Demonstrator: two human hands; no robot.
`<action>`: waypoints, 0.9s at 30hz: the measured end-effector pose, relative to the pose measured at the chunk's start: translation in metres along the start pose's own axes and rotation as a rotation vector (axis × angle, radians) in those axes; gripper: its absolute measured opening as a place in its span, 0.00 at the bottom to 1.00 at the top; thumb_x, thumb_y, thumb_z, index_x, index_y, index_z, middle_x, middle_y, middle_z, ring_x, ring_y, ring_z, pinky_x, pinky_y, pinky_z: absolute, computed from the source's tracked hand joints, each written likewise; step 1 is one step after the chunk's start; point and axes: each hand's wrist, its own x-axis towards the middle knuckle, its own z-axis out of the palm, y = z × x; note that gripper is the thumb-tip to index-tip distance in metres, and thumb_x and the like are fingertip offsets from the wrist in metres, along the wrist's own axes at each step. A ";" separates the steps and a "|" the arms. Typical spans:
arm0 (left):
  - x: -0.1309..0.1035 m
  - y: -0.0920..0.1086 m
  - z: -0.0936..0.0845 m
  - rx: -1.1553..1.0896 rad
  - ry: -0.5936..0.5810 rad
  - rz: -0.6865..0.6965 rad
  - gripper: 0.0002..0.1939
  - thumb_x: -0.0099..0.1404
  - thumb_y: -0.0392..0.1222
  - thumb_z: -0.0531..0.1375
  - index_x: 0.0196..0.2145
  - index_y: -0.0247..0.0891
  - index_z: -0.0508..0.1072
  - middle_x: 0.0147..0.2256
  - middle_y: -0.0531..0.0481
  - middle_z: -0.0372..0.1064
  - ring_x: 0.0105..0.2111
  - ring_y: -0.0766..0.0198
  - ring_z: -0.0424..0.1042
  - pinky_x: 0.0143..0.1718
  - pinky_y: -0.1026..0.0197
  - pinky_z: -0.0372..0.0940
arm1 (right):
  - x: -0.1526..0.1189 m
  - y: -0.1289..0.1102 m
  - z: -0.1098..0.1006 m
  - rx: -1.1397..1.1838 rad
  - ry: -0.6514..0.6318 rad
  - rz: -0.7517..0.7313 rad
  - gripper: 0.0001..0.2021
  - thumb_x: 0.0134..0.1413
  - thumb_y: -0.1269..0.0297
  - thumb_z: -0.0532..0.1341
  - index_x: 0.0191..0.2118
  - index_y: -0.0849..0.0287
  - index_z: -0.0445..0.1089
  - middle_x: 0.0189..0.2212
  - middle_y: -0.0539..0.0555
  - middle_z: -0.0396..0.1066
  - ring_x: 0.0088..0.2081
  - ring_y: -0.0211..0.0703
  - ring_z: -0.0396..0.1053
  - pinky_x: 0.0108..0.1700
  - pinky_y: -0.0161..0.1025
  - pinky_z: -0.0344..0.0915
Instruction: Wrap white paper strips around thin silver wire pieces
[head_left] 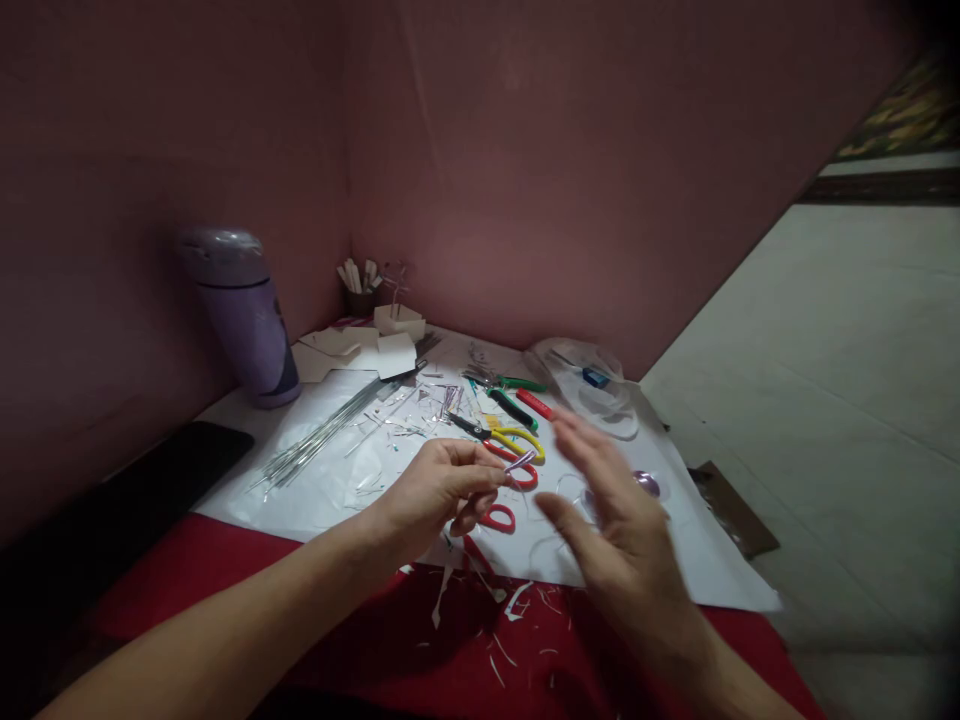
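Observation:
My left hand (454,490) is closed in a pinch on a small shiny purple strip (522,461). A thin thread or wire trails from it; I cannot tell which. Apart from it, to the right, my right hand (611,500) is open, its thumb and fingers spread and smeared by motion. Behind the left hand lie scissors with red and yellow handles (517,440). A red scissor handle loop (498,518) shows just below the strip. Near my right hand is a round purple item (646,485), partly covered, perhaps a spool.
White paper (720,560) covers the red table cloth (390,640). Wires (322,440) lie left; scraps are scattered about. Green-handled pliers (514,408), a red tool (534,403) and a plastic bag (622,400) lie behind. A purple tumbler (247,330) stands left, against the wall.

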 end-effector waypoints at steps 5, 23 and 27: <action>0.000 0.002 0.000 -0.023 0.070 0.049 0.05 0.54 0.36 0.61 0.25 0.33 0.68 0.14 0.58 0.59 0.11 0.77 0.53 0.12 0.72 0.44 | -0.012 0.005 0.029 0.447 -0.403 0.415 0.12 0.58 0.58 0.55 0.41 0.60 0.68 0.27 0.51 0.68 0.26 0.38 0.65 0.27 0.34 0.62; -0.005 0.002 0.010 0.143 0.101 0.110 0.07 0.56 0.38 0.59 0.23 0.33 0.67 0.13 0.58 0.58 0.12 0.76 0.52 0.13 0.71 0.49 | -0.001 -0.001 0.022 1.162 0.022 0.754 0.10 0.55 0.58 0.59 0.30 0.59 0.65 0.18 0.42 0.44 0.18 0.30 0.42 0.17 0.27 0.40; -0.009 0.004 0.016 0.213 0.104 0.134 0.07 0.56 0.36 0.58 0.23 0.33 0.68 0.14 0.58 0.58 0.13 0.76 0.53 0.15 0.71 0.51 | 0.000 0.001 0.025 0.977 -0.049 0.780 0.14 0.52 0.53 0.61 0.29 0.59 0.61 0.16 0.40 0.43 0.18 0.29 0.37 0.17 0.28 0.37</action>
